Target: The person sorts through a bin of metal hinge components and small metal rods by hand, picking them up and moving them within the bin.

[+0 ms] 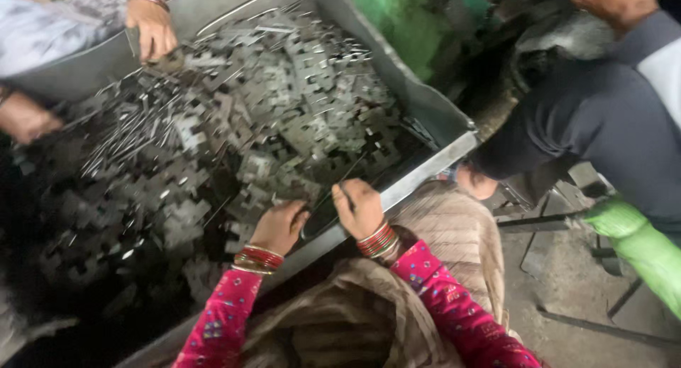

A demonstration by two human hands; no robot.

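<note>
Head view shows the left hand point(279, 226) and right hand point(358, 208) curled, picking flat metal pieces point(284, 106) from the tray point(425, 173); what they hold, can't tell.

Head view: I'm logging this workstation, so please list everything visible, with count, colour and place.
metal pieces: too many to count, grey, heaped in the tray
metal tray: one, grey, centre
thin rods: a bundle, silvery, left in the pile
co-worker's hand: one, top left, on the pile
person in dark top: one, right
green bag: one, right edge
left hand: red bangles, on the pieces
right hand: red bangles, at the tray rim
</note>
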